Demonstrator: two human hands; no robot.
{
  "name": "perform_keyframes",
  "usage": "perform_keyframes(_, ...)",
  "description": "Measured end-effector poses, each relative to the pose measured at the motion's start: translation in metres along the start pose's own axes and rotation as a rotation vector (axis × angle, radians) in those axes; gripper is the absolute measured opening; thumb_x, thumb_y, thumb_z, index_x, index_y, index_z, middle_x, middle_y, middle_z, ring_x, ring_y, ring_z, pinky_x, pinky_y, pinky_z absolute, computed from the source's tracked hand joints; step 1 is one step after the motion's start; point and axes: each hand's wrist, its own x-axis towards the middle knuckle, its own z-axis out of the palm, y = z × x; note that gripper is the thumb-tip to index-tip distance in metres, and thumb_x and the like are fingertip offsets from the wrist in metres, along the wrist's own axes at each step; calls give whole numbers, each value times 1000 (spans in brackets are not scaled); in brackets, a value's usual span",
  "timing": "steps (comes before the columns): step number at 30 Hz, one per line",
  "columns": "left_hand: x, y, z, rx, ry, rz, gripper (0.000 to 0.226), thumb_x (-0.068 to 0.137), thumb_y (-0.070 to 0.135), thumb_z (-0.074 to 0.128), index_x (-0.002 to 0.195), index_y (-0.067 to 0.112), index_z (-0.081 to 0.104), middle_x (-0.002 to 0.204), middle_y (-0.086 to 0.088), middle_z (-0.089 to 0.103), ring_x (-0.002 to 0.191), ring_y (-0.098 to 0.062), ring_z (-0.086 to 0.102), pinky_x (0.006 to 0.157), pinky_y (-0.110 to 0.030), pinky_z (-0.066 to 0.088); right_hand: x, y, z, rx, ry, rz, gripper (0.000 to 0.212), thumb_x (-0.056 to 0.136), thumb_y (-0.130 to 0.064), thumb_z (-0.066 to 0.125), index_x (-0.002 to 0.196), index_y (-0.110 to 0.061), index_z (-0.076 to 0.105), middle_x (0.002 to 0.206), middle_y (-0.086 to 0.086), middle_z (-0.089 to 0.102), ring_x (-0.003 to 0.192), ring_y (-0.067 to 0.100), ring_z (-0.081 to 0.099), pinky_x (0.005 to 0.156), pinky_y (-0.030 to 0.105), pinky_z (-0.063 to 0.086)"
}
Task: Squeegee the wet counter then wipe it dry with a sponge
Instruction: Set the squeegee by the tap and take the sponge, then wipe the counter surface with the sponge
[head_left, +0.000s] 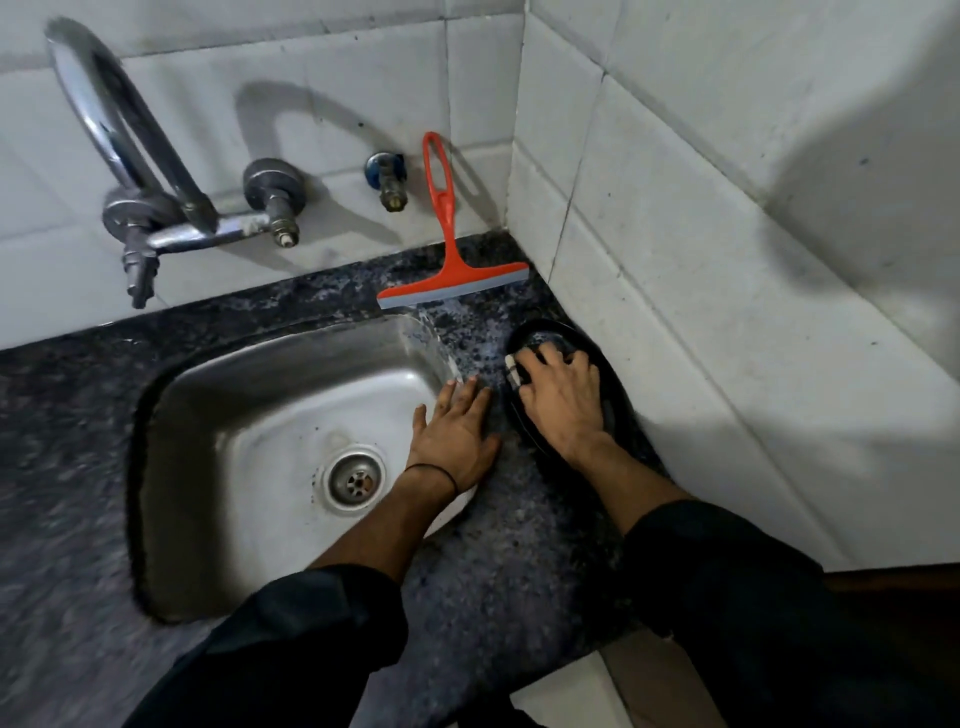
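Observation:
An orange squeegee (445, 244) leans against the tiled back wall, its grey blade resting on the dark speckled counter (519, 545) behind the sink. My right hand (558, 397) reaches into a black oval dish (613, 384) by the right wall, its fingers curled over a pale sponge (513, 370) that is mostly hidden. My left hand (457, 431) lies flat, fingers straight, on the counter at the right rim of the sink. Wet sheen shows on the counter between the squeegee and the dish.
A steel sink (280, 441) with a round drain (355, 480) fills the middle. A chrome tap (150, 171) and two wall valves stick out from the tiled wall above it. White tiled walls close in the corner at the right. The counter's front edge lies low in the frame.

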Motion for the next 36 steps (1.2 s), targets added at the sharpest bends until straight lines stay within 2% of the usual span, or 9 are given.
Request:
perform_keyframes(5,-36,-40,-24,-154,148,26,47,98,33,47,144,22,45,146,-4,49,138,-24,40,104,-41,42,25,-8,-26,-3,-90,-31,34,83,-21,56,117,-22,58,121,9,58,104,41,56,81,44,48)
perform_keyframes(8,-66,-87,-40,-225,246,-77,39,98,30,50,134,22,57,133,-4,61,120,-25,57,98,-37,47,45,-36,-57,96,-96,-3,19,83,-28,61,100,-19,62,109,12,65,102,37,62,84,43,53)
perform_keyframes(11,-97,-138,-56,-284,313,-176,32,97,26,53,126,21,64,125,-5,67,112,-26,62,95,-37,49,51,-91,-86,163,-114,-26,21,79,-34,65,95,-20,64,105,12,68,101,36,64,83,42,51)
perform_keyframes(15,-146,-212,-78,-387,394,-325,29,95,26,55,120,23,68,114,-5,72,100,-27,67,87,-39,54,38,-203,-111,275,-159,-150,20,76,-39,69,79,-23,60,86,3,64,88,29,64,73,33,47)
perform_keyframes(18,-196,-280,-94,-451,451,-375,26,95,25,54,117,23,69,103,-8,74,94,-28,69,80,-40,56,13,-305,-120,393,-243,-252,13,73,-33,65,74,-21,61,75,-1,63,77,26,59,68,29,43)
perform_keyframes(21,-255,-353,-107,-490,542,-460,25,96,24,53,115,21,70,103,-7,74,95,-27,68,80,-37,55,-16,-413,-115,471,-304,-381,19,65,-28,54,77,-20,66,79,2,70,80,28,64,69,31,51)
perform_keyframes(26,-376,-483,-120,-438,664,-673,29,96,23,52,119,16,69,114,-8,72,105,-29,66,86,-37,52,-61,-600,-94,528,-367,-567,9,72,-19,55,69,-24,62,77,-2,70,80,25,66,71,32,53)
perform_keyframes(31,-485,-591,-129,-382,752,-932,26,94,22,53,113,13,69,110,-11,71,98,-32,65,82,-40,54,-97,-767,-77,558,-448,-734,12,74,-17,54,71,-22,65,78,-1,71,75,21,64,71,32,51)
perform_keyframes(36,-554,-678,-133,-311,789,-1055,21,94,20,53,106,14,68,106,-8,69,93,-30,63,78,-41,54,-117,-902,-71,566,-469,-896,14,75,-15,53,67,-23,62,80,1,71,79,25,66,75,39,55)
